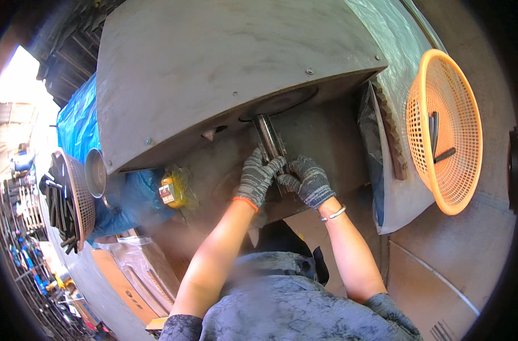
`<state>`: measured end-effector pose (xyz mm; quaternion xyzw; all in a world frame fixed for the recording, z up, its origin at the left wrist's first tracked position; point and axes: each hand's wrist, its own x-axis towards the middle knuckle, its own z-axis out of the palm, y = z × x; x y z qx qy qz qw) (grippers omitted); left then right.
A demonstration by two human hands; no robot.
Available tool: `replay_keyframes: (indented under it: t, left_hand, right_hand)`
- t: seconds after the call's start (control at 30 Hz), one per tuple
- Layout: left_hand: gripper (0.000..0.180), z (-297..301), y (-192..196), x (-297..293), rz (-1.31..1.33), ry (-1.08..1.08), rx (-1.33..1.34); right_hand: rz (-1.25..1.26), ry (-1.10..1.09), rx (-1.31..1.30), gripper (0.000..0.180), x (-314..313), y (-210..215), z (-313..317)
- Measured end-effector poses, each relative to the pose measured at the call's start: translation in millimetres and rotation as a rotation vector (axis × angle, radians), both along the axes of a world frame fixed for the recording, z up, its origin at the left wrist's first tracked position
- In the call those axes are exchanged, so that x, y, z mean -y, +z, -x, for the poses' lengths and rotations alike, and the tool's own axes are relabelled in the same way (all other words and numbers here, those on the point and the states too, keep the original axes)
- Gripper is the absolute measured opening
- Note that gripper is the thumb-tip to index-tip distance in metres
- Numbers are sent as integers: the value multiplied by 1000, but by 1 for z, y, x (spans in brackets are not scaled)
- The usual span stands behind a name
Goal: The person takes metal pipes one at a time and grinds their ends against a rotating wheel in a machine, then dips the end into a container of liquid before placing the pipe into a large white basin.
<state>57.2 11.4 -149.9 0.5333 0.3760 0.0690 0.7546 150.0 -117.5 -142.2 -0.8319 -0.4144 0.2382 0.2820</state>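
Metal bar (pixel 268 138) stood under the grey machine hood (pixel 213 68), its long axis running from 11 to 5 o'clock. Both gloved hands clasped its lower end: left hand (pixel 256 177) at 8 o'clock of it, right hand (pixel 309 181) at 4 o'clock, equally near.

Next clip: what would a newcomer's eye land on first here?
Centre frame, both gloved hands, left hand and right hand, grip a narrow metal bar held up under the big grey machine housing. At right an orange mesh basket holds a few dark bars. At left, a second basket of dark rods sits beside blue plastic sheeting.
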Motion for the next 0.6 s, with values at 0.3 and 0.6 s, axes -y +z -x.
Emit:
replay_keyframes:
  t: [0.3,0.6]
  left_hand:
    - [31,0,-1,0,64,6,-28]
    - [30,2,-5,1,56,30,57]
  right_hand:
    - [-25,-4,-3,37,0,1,0]
    - [56,25,-39,43,-3,4,-2]
